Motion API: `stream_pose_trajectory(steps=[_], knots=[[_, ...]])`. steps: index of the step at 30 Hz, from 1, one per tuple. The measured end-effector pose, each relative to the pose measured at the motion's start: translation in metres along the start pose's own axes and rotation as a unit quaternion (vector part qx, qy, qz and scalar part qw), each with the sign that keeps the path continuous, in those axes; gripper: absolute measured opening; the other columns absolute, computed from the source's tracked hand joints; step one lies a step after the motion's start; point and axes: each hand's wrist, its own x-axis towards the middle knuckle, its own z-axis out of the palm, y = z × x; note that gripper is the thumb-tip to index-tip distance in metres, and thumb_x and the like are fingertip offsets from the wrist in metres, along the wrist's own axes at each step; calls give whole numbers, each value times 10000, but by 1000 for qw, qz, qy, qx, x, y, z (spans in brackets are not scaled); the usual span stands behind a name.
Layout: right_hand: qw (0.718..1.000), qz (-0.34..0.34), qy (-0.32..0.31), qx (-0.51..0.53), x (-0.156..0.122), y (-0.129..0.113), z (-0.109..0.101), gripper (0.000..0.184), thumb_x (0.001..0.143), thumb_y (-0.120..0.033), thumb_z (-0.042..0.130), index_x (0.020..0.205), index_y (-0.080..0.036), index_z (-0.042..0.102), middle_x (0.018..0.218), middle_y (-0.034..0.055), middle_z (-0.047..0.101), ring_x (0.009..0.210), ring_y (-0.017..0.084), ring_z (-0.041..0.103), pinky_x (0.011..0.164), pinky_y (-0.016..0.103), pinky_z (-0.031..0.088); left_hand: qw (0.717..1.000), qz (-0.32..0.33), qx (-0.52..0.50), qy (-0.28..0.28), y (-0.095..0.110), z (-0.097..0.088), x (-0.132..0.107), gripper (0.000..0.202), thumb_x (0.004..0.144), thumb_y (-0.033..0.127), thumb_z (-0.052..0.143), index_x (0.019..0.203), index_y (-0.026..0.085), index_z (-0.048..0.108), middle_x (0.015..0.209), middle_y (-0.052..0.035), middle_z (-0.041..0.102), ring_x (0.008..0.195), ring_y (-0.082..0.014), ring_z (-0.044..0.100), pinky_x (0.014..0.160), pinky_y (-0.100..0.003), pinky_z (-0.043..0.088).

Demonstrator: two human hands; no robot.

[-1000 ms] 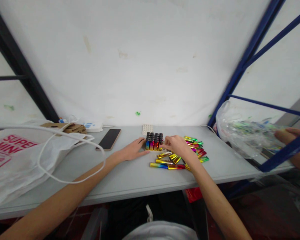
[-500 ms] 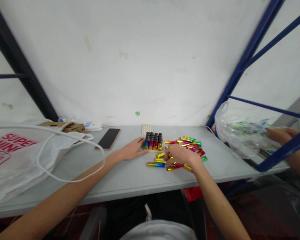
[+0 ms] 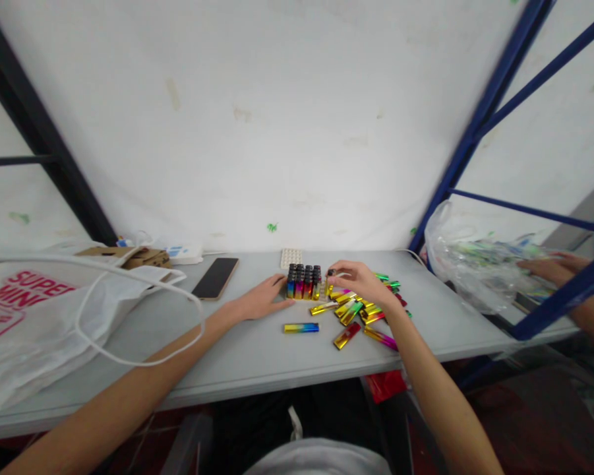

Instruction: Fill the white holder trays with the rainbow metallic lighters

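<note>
Rows of upright lighters [image 3: 304, 282] with black tops and shiny rainbow bodies stand in a block at mid-table. My left hand [image 3: 264, 298] rests on the table with thumb and fingers apart, its fingertips at the block's left side. In my right hand [image 3: 358, 280] a lighter [image 3: 329, 282] is pinched upright, black top up, just right of the block. A bit of a pale holed tray [image 3: 322, 290] shows between them. Below and right of that hand lies a loose pile of metallic lighters [image 3: 349, 309]. One yellow-and-blue lighter [image 3: 301, 328] lies apart, nearer the front edge.
A phone [image 3: 216, 278] lies to the left, and a white plastic bag [image 3: 54, 310] with a looping white cable [image 3: 143, 363] covers the table's left end. Behind the block is another pale tray [image 3: 291, 258]. Beyond the blue frame [image 3: 467, 158], another person's hands [image 3: 548, 267] work near clear bags.
My right hand has risen from the pile toward the block and now holds a lighter upright. Some loose lighters have shifted. My left hand stays by the block.
</note>
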Motion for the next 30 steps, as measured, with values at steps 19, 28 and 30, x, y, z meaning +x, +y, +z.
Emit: stream_pose_trajectory(steps=[19, 28, 30], knots=[[971, 87, 189, 118, 22, 14, 50, 525, 899, -743, 476, 740, -245, 427, 581, -85, 271, 487, 101, 239, 446, 234, 213, 996, -26, -51, 69, -9, 7, 16, 804, 759, 702, 791, 1354, 193, 608, 1366, -162, 613, 1281, -372, 580, 1147, -524, 456], [941, 48, 305, -142, 21, 21, 48, 350, 818, -437, 469, 576, -236, 315, 561, -45, 283, 562, 116, 320, 555, 276, 216, 996, -43, -69, 29, -23, -12, 9, 793, 753, 650, 821, 1361, 181, 624, 1412, -156, 613, 1298, -372, 589, 1160, -505, 455], [944, 50, 296, -136, 23, 22, 48, 362, 828, -459, 461, 581, -237, 316, 565, -44, 284, 564, 118, 324, 554, 274, 219, 996, -46, -71, 27, -26, -16, 7, 797, 753, 644, 823, 1369, 182, 618, 1424, -160, 614, 1309, -378, 584, 1167, -517, 446]])
